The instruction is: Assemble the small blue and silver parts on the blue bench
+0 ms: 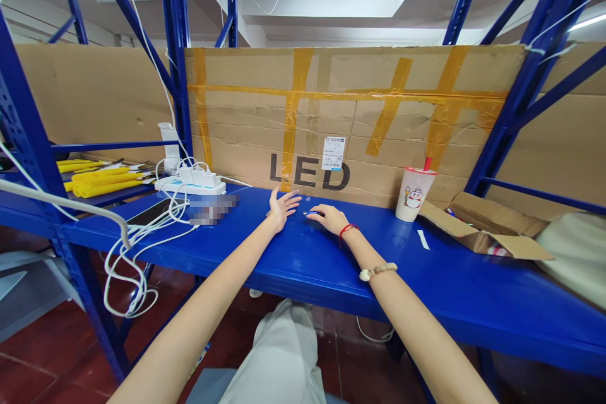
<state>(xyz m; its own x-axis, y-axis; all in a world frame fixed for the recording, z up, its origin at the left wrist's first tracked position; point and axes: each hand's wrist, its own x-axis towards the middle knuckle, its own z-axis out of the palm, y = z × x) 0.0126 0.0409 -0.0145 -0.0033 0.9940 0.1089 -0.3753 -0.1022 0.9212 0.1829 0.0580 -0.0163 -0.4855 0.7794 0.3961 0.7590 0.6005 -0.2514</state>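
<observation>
My left hand (283,208) rests over the blue tabletop (293,252), palm turned up and fingers spread, holding nothing. Just to its right, my right hand (330,218) is closed around a slim blue pen-like object (312,213) that points left toward the other palm. Its far end is too small to make out. A small gap separates the two hands. A red string bracelet (348,231) and a beaded bracelet (379,271) circle my right wrist and forearm.
A paper cup (413,197) with a red straw and an open cardboard box (492,224) stand at right. At left are a white power strip (189,184), tangled white cables (142,246) and yellow-handled tools (106,183). A taped cardboard panel (246,126) closes off the back.
</observation>
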